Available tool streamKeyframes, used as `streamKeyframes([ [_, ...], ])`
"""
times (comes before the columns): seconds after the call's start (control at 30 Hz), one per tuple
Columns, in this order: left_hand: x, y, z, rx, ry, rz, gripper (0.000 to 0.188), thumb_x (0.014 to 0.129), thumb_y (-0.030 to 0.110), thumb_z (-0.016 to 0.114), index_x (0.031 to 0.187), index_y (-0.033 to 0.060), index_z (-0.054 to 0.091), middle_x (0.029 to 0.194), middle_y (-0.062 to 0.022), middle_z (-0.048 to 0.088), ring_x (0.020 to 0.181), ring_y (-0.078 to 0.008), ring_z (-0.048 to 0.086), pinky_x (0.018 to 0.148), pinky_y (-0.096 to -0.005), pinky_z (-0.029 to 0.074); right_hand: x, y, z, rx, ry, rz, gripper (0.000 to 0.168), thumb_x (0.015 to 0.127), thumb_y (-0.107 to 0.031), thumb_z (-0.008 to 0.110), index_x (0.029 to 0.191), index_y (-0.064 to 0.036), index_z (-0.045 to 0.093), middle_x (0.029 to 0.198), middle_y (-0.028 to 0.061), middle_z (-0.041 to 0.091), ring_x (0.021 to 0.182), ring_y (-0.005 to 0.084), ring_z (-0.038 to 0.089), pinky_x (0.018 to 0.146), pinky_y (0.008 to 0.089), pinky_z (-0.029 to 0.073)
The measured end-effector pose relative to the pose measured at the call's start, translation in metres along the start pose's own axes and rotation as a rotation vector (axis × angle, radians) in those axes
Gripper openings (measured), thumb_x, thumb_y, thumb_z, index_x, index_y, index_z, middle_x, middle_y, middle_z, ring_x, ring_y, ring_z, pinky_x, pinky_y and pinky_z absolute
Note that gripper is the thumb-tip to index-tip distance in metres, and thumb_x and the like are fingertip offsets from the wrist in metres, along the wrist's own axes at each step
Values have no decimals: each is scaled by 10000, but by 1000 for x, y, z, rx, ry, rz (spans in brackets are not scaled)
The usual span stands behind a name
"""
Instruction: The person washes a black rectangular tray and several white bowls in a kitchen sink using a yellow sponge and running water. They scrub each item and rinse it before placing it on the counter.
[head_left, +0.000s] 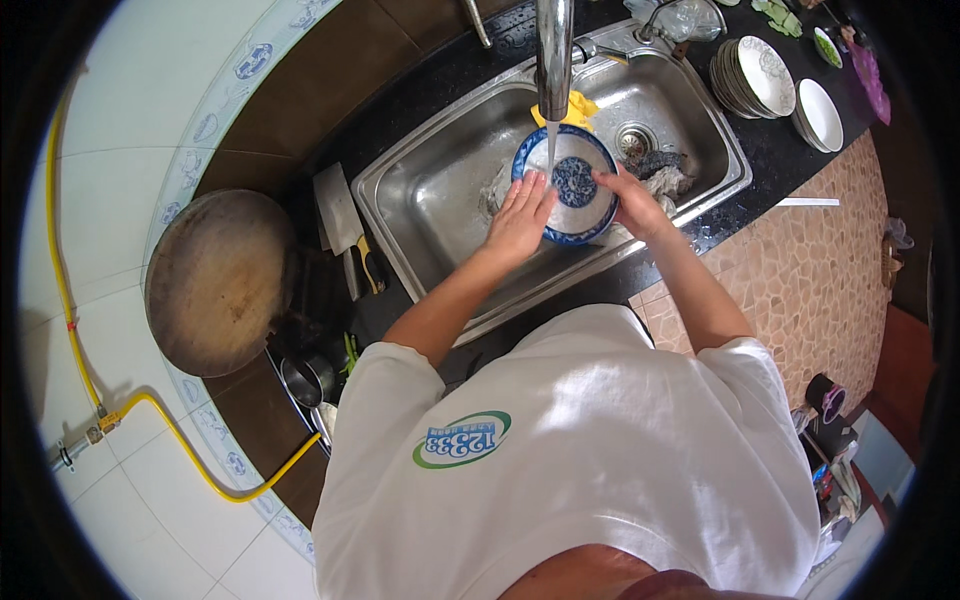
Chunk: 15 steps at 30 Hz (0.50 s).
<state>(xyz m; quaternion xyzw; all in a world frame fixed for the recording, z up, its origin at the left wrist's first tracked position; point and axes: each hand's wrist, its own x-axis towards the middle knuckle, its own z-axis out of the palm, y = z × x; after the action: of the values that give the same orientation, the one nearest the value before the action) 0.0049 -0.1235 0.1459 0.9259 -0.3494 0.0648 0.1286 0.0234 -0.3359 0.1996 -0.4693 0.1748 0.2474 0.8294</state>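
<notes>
Water runs from a metal faucet (553, 82) onto a blue-and-white patterned plate (576, 217) over the stainless steel double sink (420, 187). My right hand (637, 201) grips the plate's right edge, its thumb on the upper face. Flat fingers of my left hand (523, 214) lie on the plate's left part, beside the water stream; whether that thumb holds the rim is hidden. Behind the plate a yellow cloth (577, 111) lies over the divider between the basins. Wet grey and whitish rags (667, 176) rest in the right basin near its drain (636, 140).
Left of the sink lie a cleaver (337, 206) and another knife with a yellow-and-black handle (367, 262). A large round wok lid or pan (221, 281) stands farther left. Stacked plates (761, 75) and white bowls (821, 116) stand on the black counter at right.
</notes>
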Motion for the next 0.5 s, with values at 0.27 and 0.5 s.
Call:
streamKeyframes([
  [0.27, 15, 31, 5, -368, -164, 50, 430, 815, 34, 432, 1245, 32, 450, 1314, -197, 418, 1271, -285, 354, 1063, -419, 253, 17, 26, -17, 38, 216, -3, 448, 857, -300, 479, 1206, -23, 431, 1051, 121, 554, 873, 205, 560, 718, 336, 486],
  [0.5, 42, 34, -62, -740, -582, -343, 337, 847, 106, 543, 1168, 16, 495, 1110, -135, 596, 987, -306, 586, 849, -321, 448, 65, 0, -13, 161, 167, 9, 606, 883, -427, 469, 1303, 0, 372, 1202, 175, 504, 1125, 264, 477, 938, 358, 387],
])
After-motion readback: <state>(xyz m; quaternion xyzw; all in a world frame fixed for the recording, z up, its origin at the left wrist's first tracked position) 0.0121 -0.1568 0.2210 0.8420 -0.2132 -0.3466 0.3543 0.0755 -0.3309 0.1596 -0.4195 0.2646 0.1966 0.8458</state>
